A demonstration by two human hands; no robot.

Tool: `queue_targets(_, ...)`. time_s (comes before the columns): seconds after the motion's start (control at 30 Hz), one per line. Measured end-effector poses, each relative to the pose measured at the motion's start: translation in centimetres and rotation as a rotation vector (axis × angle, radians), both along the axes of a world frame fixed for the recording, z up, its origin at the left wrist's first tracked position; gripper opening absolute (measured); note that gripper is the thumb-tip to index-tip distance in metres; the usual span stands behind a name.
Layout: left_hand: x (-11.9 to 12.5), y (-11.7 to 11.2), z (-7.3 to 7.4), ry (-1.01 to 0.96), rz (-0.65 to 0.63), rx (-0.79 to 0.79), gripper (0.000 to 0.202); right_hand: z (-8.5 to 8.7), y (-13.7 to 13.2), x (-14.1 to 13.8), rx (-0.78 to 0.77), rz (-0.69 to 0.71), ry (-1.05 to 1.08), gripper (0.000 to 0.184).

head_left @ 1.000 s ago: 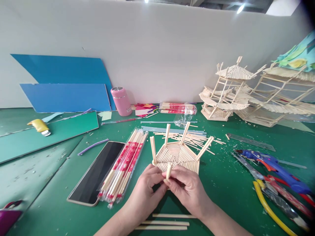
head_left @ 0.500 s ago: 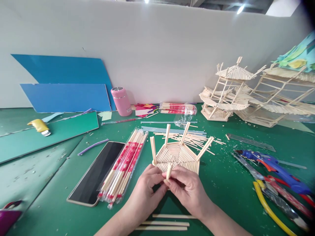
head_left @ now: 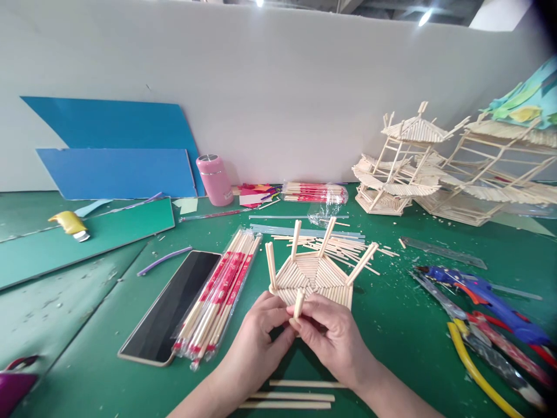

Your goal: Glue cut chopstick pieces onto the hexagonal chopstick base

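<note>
A hexagonal base (head_left: 311,271) built from thin wooden sticks lies on the green table, with several short stick posts rising from its corners. At its near corner, a short wooden post (head_left: 299,303) stands close to upright between my hands. My left hand (head_left: 265,328) pinches this post from the left, fingertips at its lower part. From the other side my right hand (head_left: 328,328) closes thumb and forefinger on the same post. The post's foot is hidden behind my fingers. Just in front of my hands lie a few loose wooden sticks (head_left: 291,400).
Left are wrapped chopsticks (head_left: 221,290) and a phone (head_left: 169,307). A blue glue gun (head_left: 491,296) and scissors (head_left: 474,331) lie right. Cut sticks (head_left: 339,249) are scattered behind the base. A pink bottle (head_left: 214,180) and a stick pagoda (head_left: 400,162) stand along the back.
</note>
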State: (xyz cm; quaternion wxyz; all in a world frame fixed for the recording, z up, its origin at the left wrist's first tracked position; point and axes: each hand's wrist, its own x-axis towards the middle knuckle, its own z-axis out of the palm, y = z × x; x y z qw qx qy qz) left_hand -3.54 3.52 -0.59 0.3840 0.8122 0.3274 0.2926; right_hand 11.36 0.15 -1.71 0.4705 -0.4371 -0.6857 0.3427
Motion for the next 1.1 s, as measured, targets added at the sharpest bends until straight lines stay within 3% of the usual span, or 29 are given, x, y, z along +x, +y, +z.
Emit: queue_targets(1.1, -0.02, -0.11, -0.34, 0.018, 0.014, 0.016, 0.014, 0.12, 0.01, 0.08, -0.001, 0.000, -0.005, 0.019)
